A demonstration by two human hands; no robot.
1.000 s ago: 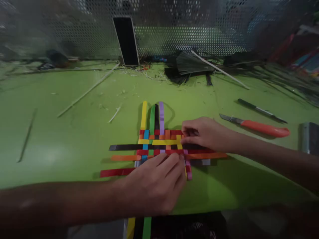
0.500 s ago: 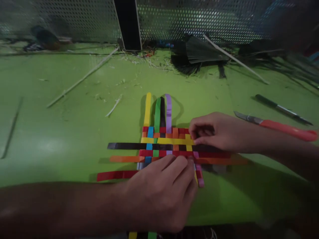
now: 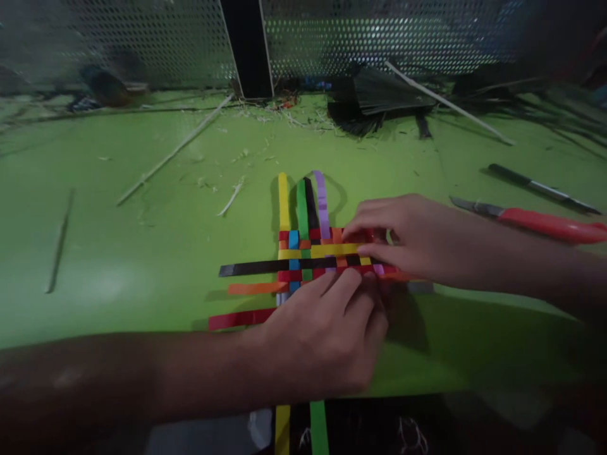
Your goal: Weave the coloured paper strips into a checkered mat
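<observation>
1. Left hand curled over the near side of the woven strips; its fingertips were hidden, so I couldn't tell its grip.
2. Right hand, thumb and forefinger apart, was nearer the yellow strip, which ran sideways, leftward from its thumb.
3. Beneath lay a green table; behind stood a mesh wall.

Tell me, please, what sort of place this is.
Probably a small handicraft workspace: woven coloured strips, a red-handled knife and pale scraps lie on a green table.
</observation>
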